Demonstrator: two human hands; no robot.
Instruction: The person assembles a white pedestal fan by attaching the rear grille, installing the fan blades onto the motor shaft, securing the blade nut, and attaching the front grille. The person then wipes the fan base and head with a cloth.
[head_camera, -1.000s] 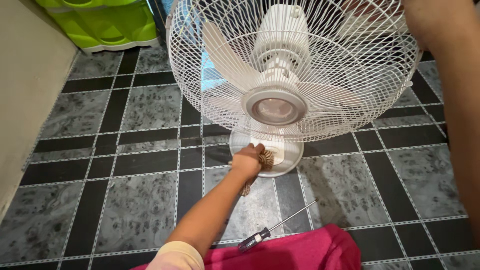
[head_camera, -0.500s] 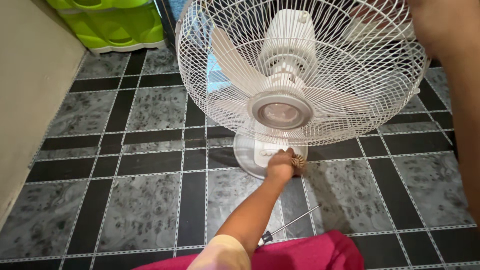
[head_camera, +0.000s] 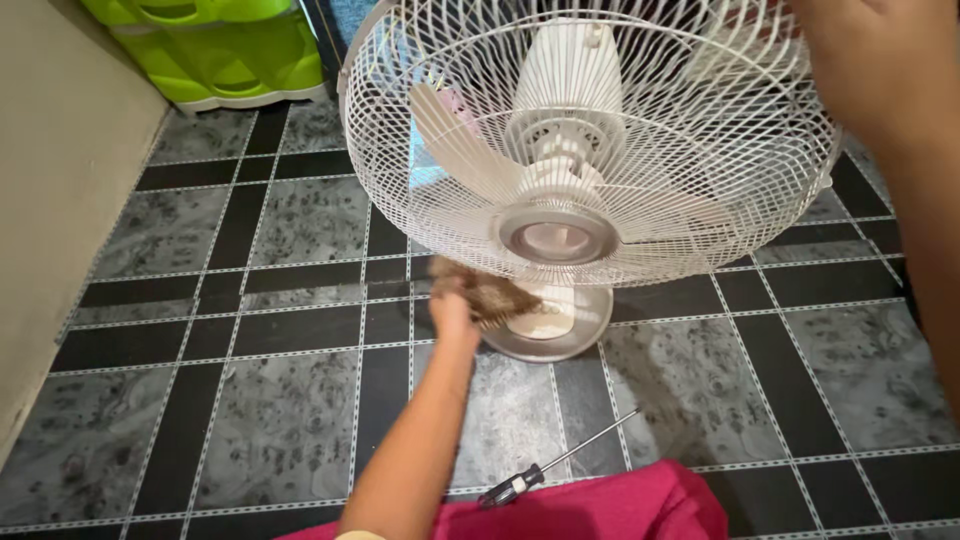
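A: Status of the hands?

B: Left hand closed around a brown cloth, pressed at the round base of the white pedestal fan. Right hand rests on the grille's upper edge; its fingers are out of view, so I cannot tell their state.

A: Guidance?

B: Keep the fan braced; wipe in short strokes. The screwdriver lies on the floor below the base.

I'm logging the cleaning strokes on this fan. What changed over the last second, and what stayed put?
The left hand, its grip around a small brown bristle brush, swept from the left of the white fan's round base to its right edge, then back to the left, where it now shows blurred. The right hand stayed on top of the white wire guard. The black-handled screwdriver lay unmoved on the tiled floor.
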